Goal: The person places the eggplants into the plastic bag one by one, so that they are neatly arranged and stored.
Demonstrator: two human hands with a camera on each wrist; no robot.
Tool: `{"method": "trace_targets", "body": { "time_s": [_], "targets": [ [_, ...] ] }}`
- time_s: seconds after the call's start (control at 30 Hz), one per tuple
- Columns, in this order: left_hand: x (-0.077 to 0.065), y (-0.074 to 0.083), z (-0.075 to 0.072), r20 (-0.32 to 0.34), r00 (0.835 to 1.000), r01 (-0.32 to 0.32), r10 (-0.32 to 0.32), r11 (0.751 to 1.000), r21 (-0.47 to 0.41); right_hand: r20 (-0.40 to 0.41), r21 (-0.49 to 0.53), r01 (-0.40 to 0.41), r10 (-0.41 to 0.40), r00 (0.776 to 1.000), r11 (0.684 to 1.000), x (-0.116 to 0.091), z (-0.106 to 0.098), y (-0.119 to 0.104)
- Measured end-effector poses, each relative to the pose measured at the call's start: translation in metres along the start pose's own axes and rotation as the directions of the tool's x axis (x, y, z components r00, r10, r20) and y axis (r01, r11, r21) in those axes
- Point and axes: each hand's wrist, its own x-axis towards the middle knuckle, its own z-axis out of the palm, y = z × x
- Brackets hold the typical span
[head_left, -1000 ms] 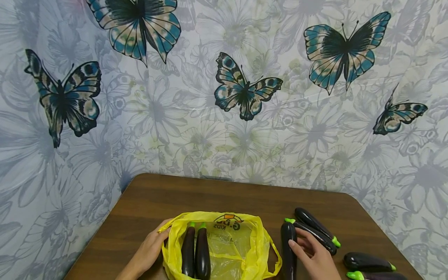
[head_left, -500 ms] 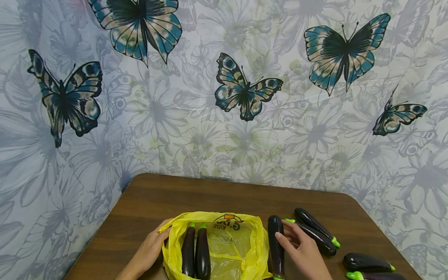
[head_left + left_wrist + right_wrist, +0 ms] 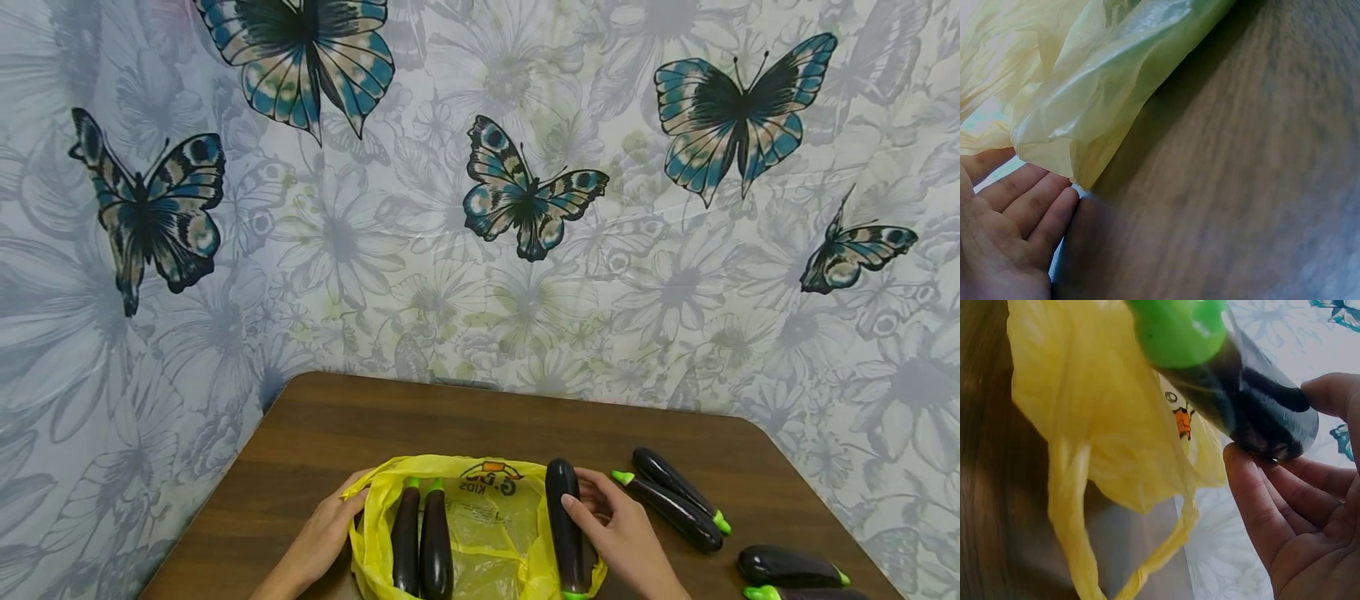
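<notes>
Already, by the head view, has two eggplants (image 3: 437, 546) inside the yellow bag (image 3: 365, 533), along its left side; holds a third eggplant (image 3: 564, 525) in the right hand (image 3: 622, 529) at the right rim, apparently not yet inside, with four eggplants (image 3: 675, 511) seemingly left to do, rightward on the table (image 3: 450, 421). From the left wrist, rests the left hand (image 3: 1013, 231) against the plastic, fingers loosely extended; cannot tell if pinching. From the right wrist, pinches with thumb and fingers parted just to fit.
</notes>
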Motion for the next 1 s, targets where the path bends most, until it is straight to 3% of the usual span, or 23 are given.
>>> {"method": "trace_targets", "body": {
  "time_s": [0.3,0.77,1.0],
  "targets": [
    [0.000,-0.001,0.001,-0.009,1.000,-0.010,0.010,1.000,0.004,0.052,0.004,0.110,-0.110,0.993,0.994,0.002,0.014,-0.005],
    [0.000,-0.001,0.000,-0.004,0.999,-0.034,0.034,0.999,0.004,0.154,0.033,0.139,-0.142,0.978,0.990,0.010,0.029,-0.017],
    [0.001,-0.001,0.001,-0.001,1.000,-0.020,0.020,1.000,0.000,0.191,0.096,0.144,-0.160,0.969,0.985,0.016,0.044,-0.020]
  ]
}}
